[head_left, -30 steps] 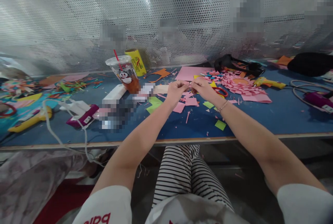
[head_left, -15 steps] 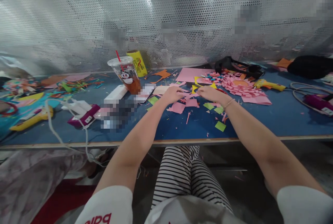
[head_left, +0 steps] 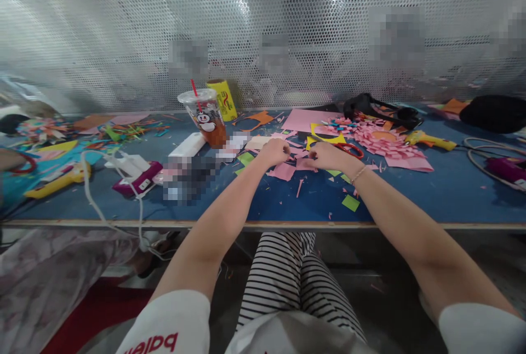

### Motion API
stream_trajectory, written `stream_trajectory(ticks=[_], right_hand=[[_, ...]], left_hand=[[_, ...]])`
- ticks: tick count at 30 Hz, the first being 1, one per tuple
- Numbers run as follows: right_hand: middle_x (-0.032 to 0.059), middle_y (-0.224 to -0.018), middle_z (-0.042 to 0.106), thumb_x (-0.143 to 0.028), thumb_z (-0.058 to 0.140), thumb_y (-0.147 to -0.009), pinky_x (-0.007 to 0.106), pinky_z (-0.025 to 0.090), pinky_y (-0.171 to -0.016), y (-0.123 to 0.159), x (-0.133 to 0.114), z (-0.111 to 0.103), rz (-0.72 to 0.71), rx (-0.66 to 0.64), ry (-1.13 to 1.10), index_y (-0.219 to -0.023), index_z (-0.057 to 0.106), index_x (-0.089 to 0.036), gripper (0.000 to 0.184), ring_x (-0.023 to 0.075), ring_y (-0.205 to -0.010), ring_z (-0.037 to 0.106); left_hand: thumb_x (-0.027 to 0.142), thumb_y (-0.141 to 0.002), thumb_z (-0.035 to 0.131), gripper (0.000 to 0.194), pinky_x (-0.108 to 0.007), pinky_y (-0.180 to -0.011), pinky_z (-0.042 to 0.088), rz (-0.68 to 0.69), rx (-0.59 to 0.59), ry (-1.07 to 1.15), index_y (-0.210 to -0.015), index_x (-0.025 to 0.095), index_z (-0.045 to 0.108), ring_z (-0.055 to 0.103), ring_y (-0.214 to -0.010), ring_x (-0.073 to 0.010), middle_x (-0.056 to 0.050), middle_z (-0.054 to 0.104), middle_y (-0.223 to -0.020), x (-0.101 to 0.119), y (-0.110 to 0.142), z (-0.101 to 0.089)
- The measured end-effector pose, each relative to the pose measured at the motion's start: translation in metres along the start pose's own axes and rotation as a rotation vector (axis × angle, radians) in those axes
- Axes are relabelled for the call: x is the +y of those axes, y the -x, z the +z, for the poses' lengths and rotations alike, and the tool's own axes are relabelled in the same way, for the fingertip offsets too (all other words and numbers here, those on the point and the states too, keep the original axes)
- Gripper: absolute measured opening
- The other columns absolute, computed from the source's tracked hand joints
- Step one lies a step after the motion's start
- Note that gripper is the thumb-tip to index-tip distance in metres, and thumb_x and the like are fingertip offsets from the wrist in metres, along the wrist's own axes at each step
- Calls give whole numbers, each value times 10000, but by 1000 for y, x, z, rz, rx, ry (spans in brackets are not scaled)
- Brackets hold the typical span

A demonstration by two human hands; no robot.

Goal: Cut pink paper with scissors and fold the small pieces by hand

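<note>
My left hand [head_left: 274,152] is held over the pink paper scraps [head_left: 283,171], its fingers curled in towards the thumb. Opposite it, a short gap away, my right hand [head_left: 326,155] has its fingers bent in a pinch beside more pink pieces. Anything between the fingers of either hand is too small to make out. Just behind my right hand lie a yellow paper cut-out [head_left: 327,136] and red-handled scissors [head_left: 350,150]. Green paper squares [head_left: 350,203] lie around both hands.
A pink fringed paper flower [head_left: 380,140] and a yellow glue gun [head_left: 429,140] lie to the right. On the left stand a drink cup [head_left: 207,118], a yellow cylinder [head_left: 223,100] and a purple power strip [head_left: 142,178] with white cable. A perforated metal panel [head_left: 255,9] rises behind.
Both hands stay over the scraps, with fingers more curled now. The right hand has shifted slightly, and more of the red scissor handles shows. The view has swung a little to the left.
</note>
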State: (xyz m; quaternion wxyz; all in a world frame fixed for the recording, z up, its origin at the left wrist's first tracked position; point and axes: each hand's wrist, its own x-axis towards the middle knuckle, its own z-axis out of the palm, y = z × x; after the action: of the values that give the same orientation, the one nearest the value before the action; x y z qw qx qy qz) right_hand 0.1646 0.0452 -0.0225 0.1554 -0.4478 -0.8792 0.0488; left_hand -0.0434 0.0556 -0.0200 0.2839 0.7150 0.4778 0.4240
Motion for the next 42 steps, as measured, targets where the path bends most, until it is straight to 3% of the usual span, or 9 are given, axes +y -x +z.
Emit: stream_trajectory(ticks=[3,6,11,17,21,26,30,35,42], right_hand=[[39,-664,584,-289,626,-656,264,299,-533,1,-1,2,4,-32,-22,-614,569,-170,139,138,-593,485],[23,-682,590,-261,621,-644,250,323,-549,0,-1,1,66,5,-131,-639,564,-173,105,126,-599,497],[-5,-638,572,-349,596,-693,241,365,-548,-4,1,-4,131,107,-450,-686,557,-177,176,114,-574,507],[-3,-626,553,-363,633,-668,248,402,-554,-5,0,-11,157,295,-662,-694,574,-148,224,108,-581,506],[17,-695,597,-283,613,-670,257,447,-587,-6,-3,-13,112,341,-861,-759,585,-148,164,115,-633,544],[24,-770,609,-197,629,-596,290,485,-651,-9,-6,-9,141,425,-1004,-907,556,-151,323,130,-697,581],[23,-752,585,-239,600,-633,298,478,-653,-11,-8,-8,160,525,-939,-869,544,-156,257,133,-690,563],[24,-729,572,-242,557,-676,301,454,-641,-9,-11,-10,127,562,-779,-802,566,-150,156,134,-653,539],[30,-681,582,-184,514,-736,294,426,-632,-3,-19,-13,20,685,-331,-744,597,-163,86,156,-664,517]], left_hand=[[133,-476,620,97,-243,-553,381,105,-94,-219,-440,223,625,459,-489,-131,-10,578,-482,2,1,1],[170,-550,621,66,-246,-555,375,132,-86,-236,-500,204,644,466,-500,-125,-20,586,-519,6,1,3],[386,-678,611,222,-232,-544,383,83,-182,-12,-679,174,678,518,-569,-120,-36,626,-655,20,2,7],[445,-672,639,308,-198,-468,368,18,-211,195,-594,152,587,494,-497,-90,1,522,-519,32,10,8],[364,-634,696,244,-190,-471,398,-46,-143,292,-617,137,606,522,-499,-85,-10,565,-539,32,10,12],[271,-611,727,200,-236,-577,468,-155,3,552,-682,125,611,556,-515,-80,-11,602,-583,33,8,18],[209,-589,734,195,-268,-656,492,-198,-8,661,-721,129,614,612,-607,-110,-14,620,-647,36,9,22],[270,-621,703,171,-290,-685,496,-158,124,706,-685,130,629,574,-585,-98,5,599,-621,34,6,20],[300,-588,714,223,-265,-620,492,-130,172,659,-714,139,624,565,-537,-96,20,585,-563,39,7,17]])
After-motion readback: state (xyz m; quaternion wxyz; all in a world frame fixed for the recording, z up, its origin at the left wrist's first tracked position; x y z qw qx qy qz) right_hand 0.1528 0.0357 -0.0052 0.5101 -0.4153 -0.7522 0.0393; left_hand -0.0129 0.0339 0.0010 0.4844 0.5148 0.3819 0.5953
